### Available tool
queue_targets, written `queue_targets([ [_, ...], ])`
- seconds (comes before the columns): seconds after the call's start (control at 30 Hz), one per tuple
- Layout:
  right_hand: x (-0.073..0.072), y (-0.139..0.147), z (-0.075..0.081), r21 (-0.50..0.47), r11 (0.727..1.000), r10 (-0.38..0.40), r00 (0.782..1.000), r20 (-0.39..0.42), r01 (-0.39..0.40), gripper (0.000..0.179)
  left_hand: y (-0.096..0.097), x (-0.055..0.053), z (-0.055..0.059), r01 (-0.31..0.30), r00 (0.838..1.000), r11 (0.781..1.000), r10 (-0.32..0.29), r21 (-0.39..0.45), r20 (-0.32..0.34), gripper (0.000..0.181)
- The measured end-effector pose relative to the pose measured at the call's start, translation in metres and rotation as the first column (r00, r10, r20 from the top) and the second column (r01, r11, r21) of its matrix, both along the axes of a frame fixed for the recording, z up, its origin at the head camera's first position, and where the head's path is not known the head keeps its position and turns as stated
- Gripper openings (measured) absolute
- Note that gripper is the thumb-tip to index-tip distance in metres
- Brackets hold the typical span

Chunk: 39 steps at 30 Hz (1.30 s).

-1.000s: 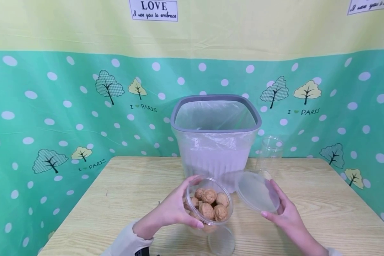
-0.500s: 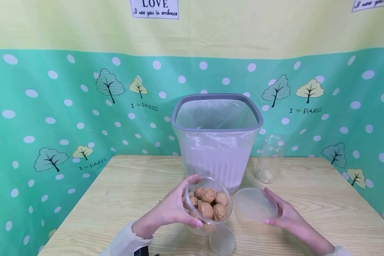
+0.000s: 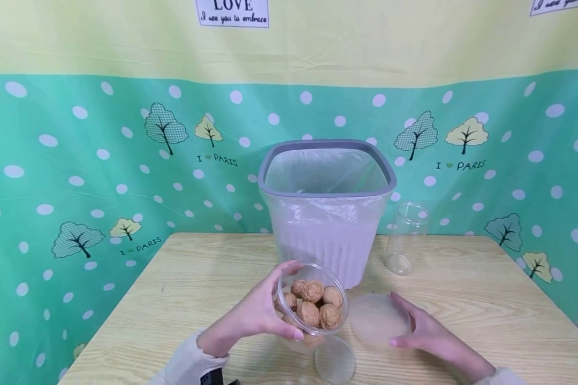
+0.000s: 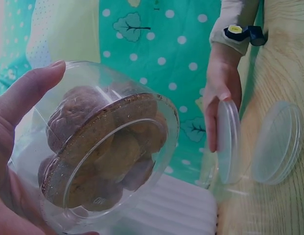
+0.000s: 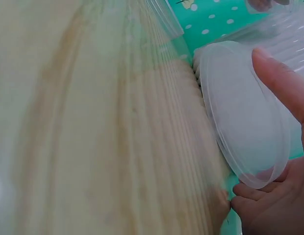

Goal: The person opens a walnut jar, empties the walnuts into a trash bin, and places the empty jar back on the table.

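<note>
My left hand (image 3: 257,313) grips a clear round plastic tub (image 3: 313,334) from its left side, and the tub tilts toward me. Several walnuts (image 3: 313,291) fill it; in the left wrist view they press against its clear bottom. My right hand (image 3: 424,331) pinches a translucent round lid (image 3: 378,319) by its right edge. The left wrist view has this lid (image 4: 228,142) just above the table, apart from it. Beneath the tub, a smaller translucent lid (image 3: 336,361) lies on the table.
Behind the hands stands a pale bin (image 3: 325,235) with a grey rim and a clear plastic liner. To its right is a tall clear jar (image 3: 404,246). The wooden table (image 3: 202,272) backs onto a green dotted cloth (image 3: 125,192).
My right hand has lowered the lid toward the table and drawn it nearer to me, and the lid now lies flatter. The left hand and the tub have hardly moved.
</note>
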State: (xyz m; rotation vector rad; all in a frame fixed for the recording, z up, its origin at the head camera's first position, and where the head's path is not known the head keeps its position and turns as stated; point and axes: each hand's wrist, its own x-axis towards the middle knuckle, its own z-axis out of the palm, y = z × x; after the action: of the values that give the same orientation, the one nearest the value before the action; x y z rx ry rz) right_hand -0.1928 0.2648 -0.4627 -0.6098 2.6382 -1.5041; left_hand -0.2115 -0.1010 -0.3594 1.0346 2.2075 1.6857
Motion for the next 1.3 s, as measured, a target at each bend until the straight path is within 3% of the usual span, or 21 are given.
queue_targets([
  [0.3,0.001,0.001,-0.004,0.019,0.998,0.055,0.998,0.001,-0.055,0.096,-0.003,-0.001,0.005,0.004,1.0,1.0,-0.004,0.003,-0.02,0.108],
  [0.53,0.004,-0.006,0.001,0.143,0.989,0.034,0.999,0.015,-0.035,0.099,-0.008,-0.001,0.018,-0.03,0.999,0.999,0.03,0.01,-0.022,0.11],
  [0.7,0.002,-0.009,0.008,0.17,0.985,-0.011,0.998,0.054,0.002,0.091,-0.014,0.0,0.029,-0.046,0.999,0.998,0.046,0.038,0.001,0.108],
  [0.8,-0.001,-0.011,0.014,0.154,0.987,-0.044,0.999,0.016,0.041,0.083,-0.018,0.0,0.037,-0.05,0.998,0.997,0.051,0.057,-0.021,0.106],
  [0.93,-0.008,-0.014,0.033,0.047,0.993,-0.107,0.992,-0.064,0.11,0.071,-0.026,0.001,0.05,-0.079,0.995,0.995,0.082,0.057,-0.057,0.106],
  [1.07,-0.016,-0.018,0.062,-0.085,0.979,-0.188,0.981,-0.05,0.183,0.064,-0.035,0.003,0.064,-0.099,0.993,0.993,0.102,0.065,-0.057,0.105],
  [1.3,-0.026,-0.027,0.116,-0.201,0.946,-0.275,0.959,-0.075,0.255,0.064,-0.053,0.005,0.088,-0.135,0.987,0.989,0.139,0.055,-0.077,0.105],
])
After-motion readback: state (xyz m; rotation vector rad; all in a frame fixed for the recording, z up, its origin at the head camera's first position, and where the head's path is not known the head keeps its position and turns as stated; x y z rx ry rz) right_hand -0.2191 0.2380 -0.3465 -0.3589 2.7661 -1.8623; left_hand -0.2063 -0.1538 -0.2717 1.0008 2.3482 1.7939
